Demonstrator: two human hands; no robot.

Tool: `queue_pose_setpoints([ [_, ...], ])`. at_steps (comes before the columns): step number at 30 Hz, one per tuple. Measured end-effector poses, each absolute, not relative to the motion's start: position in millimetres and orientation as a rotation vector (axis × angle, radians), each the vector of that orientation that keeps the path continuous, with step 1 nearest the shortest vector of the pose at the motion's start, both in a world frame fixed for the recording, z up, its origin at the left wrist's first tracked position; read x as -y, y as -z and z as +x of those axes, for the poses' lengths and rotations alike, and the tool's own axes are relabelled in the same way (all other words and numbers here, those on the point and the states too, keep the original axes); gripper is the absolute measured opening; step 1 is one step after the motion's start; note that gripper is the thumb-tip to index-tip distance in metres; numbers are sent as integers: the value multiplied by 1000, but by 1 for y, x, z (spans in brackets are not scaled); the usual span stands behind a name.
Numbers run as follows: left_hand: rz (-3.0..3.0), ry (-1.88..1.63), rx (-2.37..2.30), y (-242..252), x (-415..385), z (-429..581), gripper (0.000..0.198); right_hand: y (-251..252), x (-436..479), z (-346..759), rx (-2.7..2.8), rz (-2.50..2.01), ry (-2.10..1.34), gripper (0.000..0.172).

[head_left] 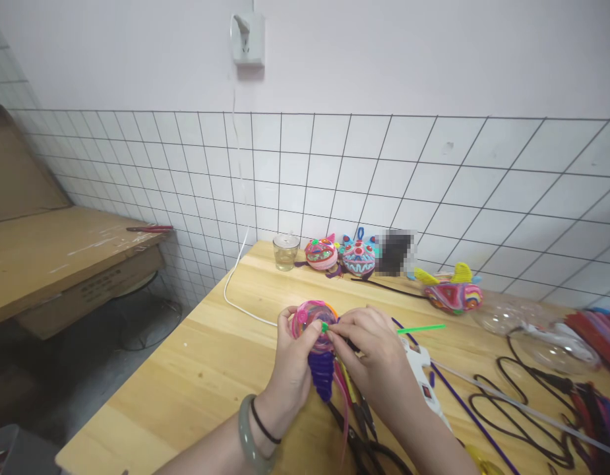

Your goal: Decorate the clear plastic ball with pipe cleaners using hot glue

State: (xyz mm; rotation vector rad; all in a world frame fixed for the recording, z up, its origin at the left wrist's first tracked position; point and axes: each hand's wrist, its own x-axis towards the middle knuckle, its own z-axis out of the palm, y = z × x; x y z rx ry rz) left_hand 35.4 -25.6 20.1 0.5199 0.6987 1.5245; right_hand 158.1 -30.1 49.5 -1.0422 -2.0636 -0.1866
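Note:
My left hand (295, 349) is closed around a round pink and purple craft piece (313, 316) with coiled strands and a ridged dark purple tail (321, 375). Its thumb presses beside a small green coil (324, 326) on the piece's front. At the coil's right side, my right hand (366, 343) has thumb and fingers pinched together. A bright green strip (422, 328) sticks out to the right beyond that hand; the part between is hidden. Below the hands lie scissors and a tool with yellow handles (348, 384), partly covered.
Behind stand a glass (285, 252) and colourful craft figures (359, 256). A white glue gun (426, 382), black cables (512, 409), clear plastic shells (554, 346) and bundled fuzzy stems (596, 336) lie at right. A white cord (240, 305) crosses the table's left part.

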Motion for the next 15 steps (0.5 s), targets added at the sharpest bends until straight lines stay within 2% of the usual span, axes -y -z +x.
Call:
queue_pose_setpoints([
  [15, 549, -1552, -676, -21, 24, 36, 38, -49, 27, 160, 2033, -1060, 154, 12],
])
